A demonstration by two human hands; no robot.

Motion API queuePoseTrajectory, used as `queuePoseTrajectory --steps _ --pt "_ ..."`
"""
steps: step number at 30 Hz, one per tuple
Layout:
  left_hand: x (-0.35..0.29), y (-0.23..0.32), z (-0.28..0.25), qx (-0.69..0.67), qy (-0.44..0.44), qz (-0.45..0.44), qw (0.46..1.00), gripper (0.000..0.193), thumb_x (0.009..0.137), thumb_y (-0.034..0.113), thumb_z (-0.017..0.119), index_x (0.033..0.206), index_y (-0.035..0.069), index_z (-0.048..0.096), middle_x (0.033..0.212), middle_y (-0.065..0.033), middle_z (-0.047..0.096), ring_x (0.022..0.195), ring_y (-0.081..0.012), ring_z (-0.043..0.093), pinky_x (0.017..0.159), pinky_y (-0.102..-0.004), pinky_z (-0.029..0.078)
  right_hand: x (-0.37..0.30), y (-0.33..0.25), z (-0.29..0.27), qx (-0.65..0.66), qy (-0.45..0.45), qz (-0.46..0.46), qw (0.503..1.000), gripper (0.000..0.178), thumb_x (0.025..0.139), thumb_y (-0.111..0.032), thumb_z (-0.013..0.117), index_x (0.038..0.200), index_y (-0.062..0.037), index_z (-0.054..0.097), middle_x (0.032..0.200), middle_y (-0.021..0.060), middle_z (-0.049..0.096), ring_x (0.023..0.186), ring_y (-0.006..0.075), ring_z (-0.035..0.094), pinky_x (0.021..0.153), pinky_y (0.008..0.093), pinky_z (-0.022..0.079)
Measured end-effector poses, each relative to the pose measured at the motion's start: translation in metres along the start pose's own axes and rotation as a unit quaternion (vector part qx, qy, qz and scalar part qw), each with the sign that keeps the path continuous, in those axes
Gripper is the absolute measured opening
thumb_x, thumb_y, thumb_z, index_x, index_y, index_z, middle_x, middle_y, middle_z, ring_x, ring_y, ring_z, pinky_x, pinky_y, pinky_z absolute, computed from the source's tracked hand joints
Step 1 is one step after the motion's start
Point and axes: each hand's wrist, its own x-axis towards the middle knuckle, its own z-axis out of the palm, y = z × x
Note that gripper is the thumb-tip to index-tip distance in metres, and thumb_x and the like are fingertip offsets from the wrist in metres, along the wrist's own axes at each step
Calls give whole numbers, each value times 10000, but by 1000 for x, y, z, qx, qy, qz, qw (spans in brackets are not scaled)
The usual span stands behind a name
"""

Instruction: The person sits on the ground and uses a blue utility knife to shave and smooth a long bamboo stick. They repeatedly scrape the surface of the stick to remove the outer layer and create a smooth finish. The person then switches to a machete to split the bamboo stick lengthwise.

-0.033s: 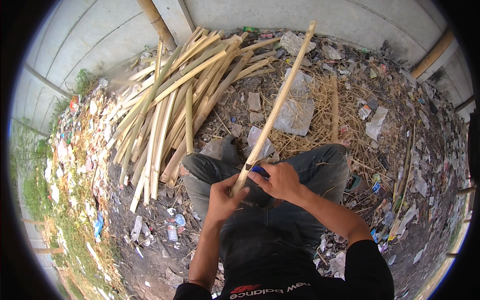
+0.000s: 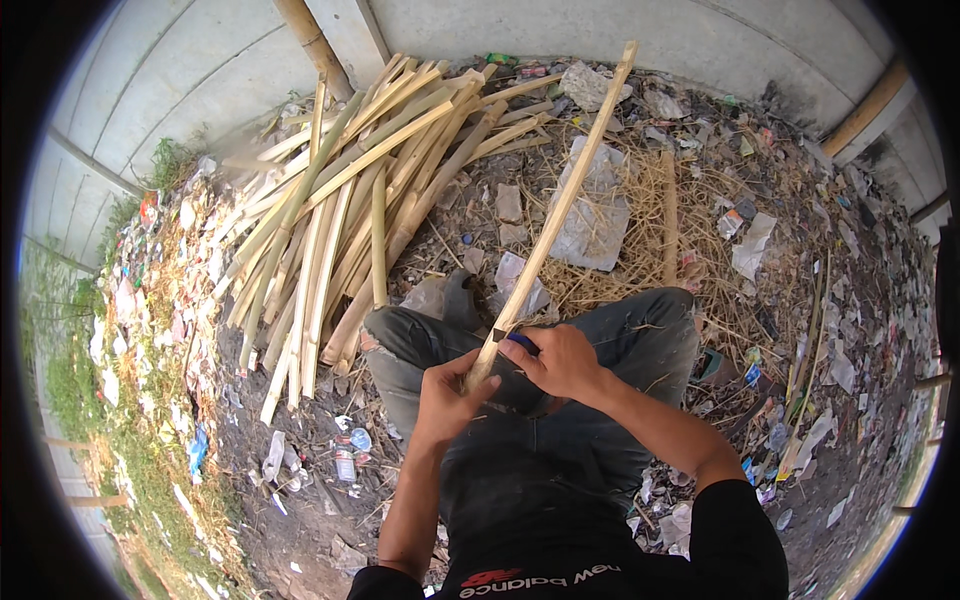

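A long pale split bamboo strip [image 2: 565,200] slants up and away from my lap toward the far wall. Its near end is gripped by my left hand [image 2: 452,396], fingers wrapped round it. My right hand [image 2: 560,362] is closed on the blue handle of a knife [image 2: 522,345]. The knife's short dark blade lies across the strip, touching it just beyond my left hand. Most of the handle is hidden in my right fist. Both hands are close together above my bent legs [image 2: 640,335].
A big heap of split bamboo strips [image 2: 350,200] lies at the far left. Dry shavings [image 2: 645,215] and a flat grey slab [image 2: 597,225] are beyond my knees. Litter covers the ground around me. A pale panel wall [image 2: 560,35] with bamboo posts [image 2: 315,45] stands behind.
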Motion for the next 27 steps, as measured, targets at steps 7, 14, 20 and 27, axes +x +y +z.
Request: queuePoseTrajectory --steps 7,14,20,27 --pt "-1 1 -5 -1 -37 -16 999 476 922 -13 768 1377 -79 646 1113 -13 710 964 -55 610 837 -222 501 10 23 2 241 -174 57 953 561 1031 -549 568 905 -42 770 646 159 671 672 375 701 610 482 510" --pt "4 1 -5 3 -36 -6 999 501 913 -22 772 1393 -74 638 1116 -17 711 973 -58 613 844 -222 505 -8 -8 5 -63 42 -27 997 620 1014 -580 580 765 -29 718 592 174 642 644 378 700 610 475 529" --pt "2 -3 -3 -9 -42 -6 999 514 905 -29 777 1399 -68 637 1115 -18 712 960 -56 614 834 -219 507 -4 24 19 177 -117 35 977 667 1044 -565 574 634 -44 652 507 69 542 455 189 517 504 393 416" --pt "-1 9 -2 -64 -65 -59 994 517 868 -37 809 1363 -60 663 964 -2 707 726 -36 576 601 -205 446 1 17 -3 355 -292 79 885 721 1072 -576 511 547 -83 493 493 -33 370 445 102 353 461 312 267"
